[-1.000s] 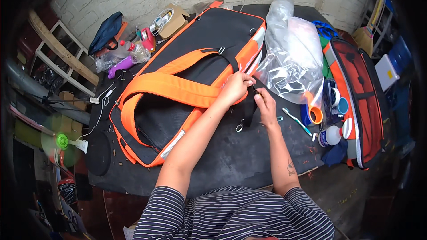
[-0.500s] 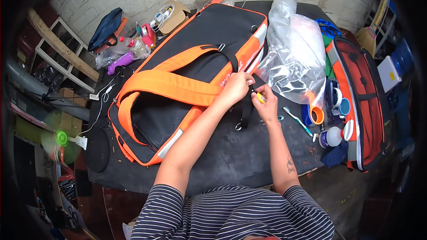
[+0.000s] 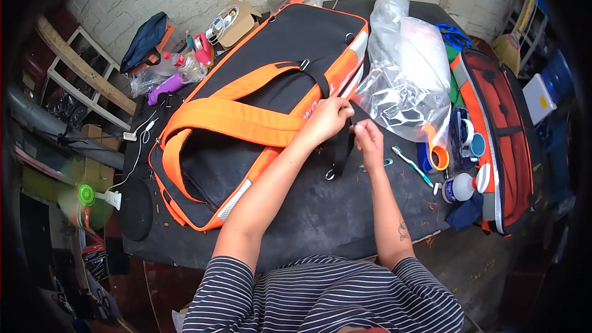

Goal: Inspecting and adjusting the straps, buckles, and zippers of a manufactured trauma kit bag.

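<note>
We see the left hand [image 3: 328,120] resting on the near end of the black and orange duffel bag [image 3: 259,111], which lies across the dark table [image 3: 320,216], fingers curled around the bag's edge where a black strap [image 3: 341,148] hangs down (its metal clip sits on the table). The right hand [image 3: 369,139] pinches the strap just beside it. A crumpled clear plastic bag [image 3: 404,80] lies close by, a toothbrush [image 3: 412,165] nearer us.

Bright, even light, sharp centre; fisheye bends edges into dark corners.
</note>
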{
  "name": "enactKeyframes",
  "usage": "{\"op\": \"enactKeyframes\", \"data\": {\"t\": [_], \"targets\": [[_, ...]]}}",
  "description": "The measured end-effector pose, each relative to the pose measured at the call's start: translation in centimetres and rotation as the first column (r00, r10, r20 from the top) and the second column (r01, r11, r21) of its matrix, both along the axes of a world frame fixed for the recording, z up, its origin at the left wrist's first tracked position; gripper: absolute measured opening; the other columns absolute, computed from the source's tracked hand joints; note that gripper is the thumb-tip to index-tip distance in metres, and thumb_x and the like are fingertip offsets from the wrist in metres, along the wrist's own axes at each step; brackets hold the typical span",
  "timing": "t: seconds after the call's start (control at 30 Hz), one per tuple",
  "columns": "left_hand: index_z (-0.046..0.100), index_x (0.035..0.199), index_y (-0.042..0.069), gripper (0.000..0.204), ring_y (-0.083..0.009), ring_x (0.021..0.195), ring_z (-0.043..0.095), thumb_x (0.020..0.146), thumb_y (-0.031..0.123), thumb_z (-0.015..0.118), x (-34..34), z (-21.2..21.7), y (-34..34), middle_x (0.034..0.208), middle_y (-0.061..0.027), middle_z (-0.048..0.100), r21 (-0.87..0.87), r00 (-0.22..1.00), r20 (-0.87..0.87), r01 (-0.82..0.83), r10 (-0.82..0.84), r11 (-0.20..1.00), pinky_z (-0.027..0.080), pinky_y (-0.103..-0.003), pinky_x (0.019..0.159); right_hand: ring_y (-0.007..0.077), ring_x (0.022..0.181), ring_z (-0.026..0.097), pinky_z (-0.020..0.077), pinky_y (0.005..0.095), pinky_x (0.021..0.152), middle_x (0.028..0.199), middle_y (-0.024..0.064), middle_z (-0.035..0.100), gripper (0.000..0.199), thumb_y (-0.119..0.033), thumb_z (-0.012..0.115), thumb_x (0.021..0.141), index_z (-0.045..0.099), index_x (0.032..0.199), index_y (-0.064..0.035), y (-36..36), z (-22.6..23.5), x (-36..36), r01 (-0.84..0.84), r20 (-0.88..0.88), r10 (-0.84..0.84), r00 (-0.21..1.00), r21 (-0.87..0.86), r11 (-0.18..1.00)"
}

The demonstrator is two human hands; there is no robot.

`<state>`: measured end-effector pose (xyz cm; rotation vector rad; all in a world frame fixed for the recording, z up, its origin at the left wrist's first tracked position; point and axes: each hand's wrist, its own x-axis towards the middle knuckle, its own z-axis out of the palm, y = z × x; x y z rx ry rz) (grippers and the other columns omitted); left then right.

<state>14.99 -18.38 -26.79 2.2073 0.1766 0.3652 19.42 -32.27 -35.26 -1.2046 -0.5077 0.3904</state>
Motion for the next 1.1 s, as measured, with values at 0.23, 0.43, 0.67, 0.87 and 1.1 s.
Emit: {"op": "enactKeyframes", "data": {"t": [0.23, 0.43, 0.67, 0.87, 1.1], "targets": [[0.054, 0.086, -0.002, 0.015, -0.0224, 0.075, 0.059, 0.073, 0.002, 0.06, -0.1, -1.3, 0.0, 0.087, -0.0142, 0.056, 0.225, 0.999, -0.031, -0.018, 0.026, 0.974, 0.048, -0.033, 0.072, 0.0057, 0.052, 0.041, 0.0318, 0.0215, 0.046, 0.108, 0.0097, 0.06, 0.057, -0.039, 0.04, 0.091, 0.045, 0.131, 0.0015, -1.0, 1.4, 1.6, -0.043, -0.141, 0.084, 0.986, 0.274, 0.961], [0.059, 0.105, -0.005, 0.024, -0.0189, 0.097, 0.061, 0.09, -0.001, 0.04, 0.9, -0.1, 1.0, 0.1, -0.0114, 0.065, -0.729, 0.954, 0.059, 0.242, -0.293, 0.64, 0.046, -0.031, 0.09, 0.0039, 0.054, 0.039, 0.0318, 0.0186, 0.05, 0.081, 0.0011, 0.054, 0.034, -0.029, 0.051, 0.089, 0.053, 0.107, -0.0004, 0.5, 1.8, 1.0, 0.077, -0.048, -0.067, 0.997, 0.234, 0.969], [0.059, 0.107, -0.005, 0.03, -0.0233, 0.103, 0.06, 0.098, 0.013, 0.038, 0.3, 0.5, 1.4, 0.104, -0.0155, 0.064, -0.84, 0.955, -0.048, 0.12, -0.293, 0.529, 0.047, -0.033, 0.092, 0.0022, 0.06, 0.041, 0.0322, 0.0157, 0.051, 0.106, 0.0057, 0.047, 0.048, -0.011, 0.062, 0.081, 0.035, 0.12, -0.004, 1.0, 0.4, 0.1, 0.085, -0.012, -0.085, 0.996, 0.242, 0.967], [0.062, 0.102, -0.006, 0.031, -0.0232, 0.096, 0.064, 0.098, 0.014, 0.04, 0.7, -0.3, 1.6, 0.099, -0.0156, 0.065, -0.78, 0.944, -0.085, 0.136, -0.319, 0.611, 0.051, -0.032, 0.087, 0.0027, 0.062, 0.042, 0.0312, 0.0148, 0.048, 0.118, 0.0108, 0.048, 0.054, -0.007, 0.061, 0.079, 0.031, 0.123, -0.0082, 0.7, 0.1, 0.6, -0.059, 0.023, 0.055, 0.998, 0.217, 0.974], [0.06, 0.107, -0.005, 0.032, -0.0219, 0.097, 0.063, 0.098, 0.017, 0.038, 0.6, -0.6, 1.8, 0.098, -0.0155, 0.066, -0.755, 0.923, -0.143, 0.133, -0.358, 0.642, 0.048, -0.034, 0.09, 0.0091, 0.091, 0.051, 0.0399, 0.0173, 0.062, 0.116, 0.0082, 0.043, 0.053, 0.0, 0.059, 0.079, 0.031, 0.123, -0.005, 1.1, 0.7, 0.3, -0.096, -0.037, 0.113, 0.993, 0.313, 0.945]]}}
